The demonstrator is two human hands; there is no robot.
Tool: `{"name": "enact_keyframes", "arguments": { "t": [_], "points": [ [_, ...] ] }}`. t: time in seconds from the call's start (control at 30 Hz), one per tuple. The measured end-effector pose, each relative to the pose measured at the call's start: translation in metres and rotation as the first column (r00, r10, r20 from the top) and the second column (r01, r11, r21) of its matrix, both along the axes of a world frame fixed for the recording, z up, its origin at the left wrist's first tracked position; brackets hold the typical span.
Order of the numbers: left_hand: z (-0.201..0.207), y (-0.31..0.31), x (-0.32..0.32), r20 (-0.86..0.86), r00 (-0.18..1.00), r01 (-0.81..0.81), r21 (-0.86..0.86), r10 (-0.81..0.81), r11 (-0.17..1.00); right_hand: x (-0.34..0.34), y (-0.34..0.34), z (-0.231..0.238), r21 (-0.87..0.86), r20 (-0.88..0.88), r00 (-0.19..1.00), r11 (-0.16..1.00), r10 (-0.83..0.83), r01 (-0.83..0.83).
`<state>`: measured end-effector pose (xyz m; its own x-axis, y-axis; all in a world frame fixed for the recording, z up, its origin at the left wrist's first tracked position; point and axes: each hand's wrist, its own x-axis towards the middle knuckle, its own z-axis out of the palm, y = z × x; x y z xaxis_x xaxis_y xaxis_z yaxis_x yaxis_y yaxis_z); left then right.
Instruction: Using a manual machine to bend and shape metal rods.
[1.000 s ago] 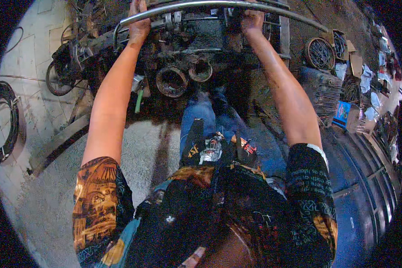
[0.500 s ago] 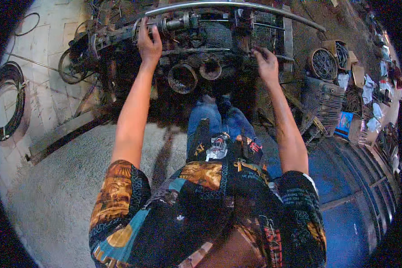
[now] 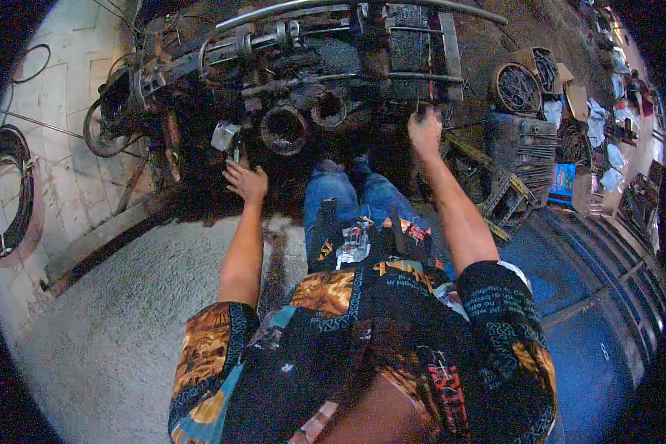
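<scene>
A dark, greasy machine (image 3: 333,63) stretches across the far side, with a curved metal rail over it. Two round, open pipe ends (image 3: 283,131) face me at its lower middle. My left hand (image 3: 246,183) is low at the machine's left part, palm down with its fingers apart. Just beyond its fingertips is a pale, blocky piece (image 3: 226,136) on a short stem; whether the fingers touch the stem is hard to see. At the machine's right end my right hand (image 3: 425,133) is closed, below a thin upright rod. Whatever its fingers hold is hidden.
Coiled black hose (image 3: 11,192) lies on the pale floor at left. To the right stand a round basket (image 3: 516,89) of wiry pieces, a ribbed metal block (image 3: 525,148), a yellow-marked metal frame (image 3: 522,189) and a blue packet (image 3: 562,183). A blue ribbed surface (image 3: 577,311) spreads at lower right.
My left hand has dropped from the machine's upper shaft to beside the pale blocky piece. My right hand has come lower and closed further. The view has shifted slightly.
</scene>
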<state>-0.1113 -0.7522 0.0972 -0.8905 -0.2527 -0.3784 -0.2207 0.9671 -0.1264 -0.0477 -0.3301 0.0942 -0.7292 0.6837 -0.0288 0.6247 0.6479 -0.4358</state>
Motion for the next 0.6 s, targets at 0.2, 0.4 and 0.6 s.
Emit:
{"name": "enact_keyframes", "arguments": {
  "t": [0.2,0.4,0.6],
  "points": [
    [-0.133,-0.076,-0.022,0.234,0.947,-0.257,0.136,0.221,0.957,-0.041,0.015,-0.039,-0.121,0.151,0.988,0.991,-0.034,0.053],
    [-0.168,-0.112,-0.016,0.419,0.908,-0.098,0.170,0.018,0.981,-0.058,0.025,-0.037,-0.183,0.219,0.968,0.979,0.126,-0.086],
    [-0.087,-0.103,-0.002,0.560,0.826,-0.283,0.323,0.059,0.903,-0.054,0.010,-0.015,-0.340,0.050,0.992,0.936,0.117,-0.093]
  ]
}}
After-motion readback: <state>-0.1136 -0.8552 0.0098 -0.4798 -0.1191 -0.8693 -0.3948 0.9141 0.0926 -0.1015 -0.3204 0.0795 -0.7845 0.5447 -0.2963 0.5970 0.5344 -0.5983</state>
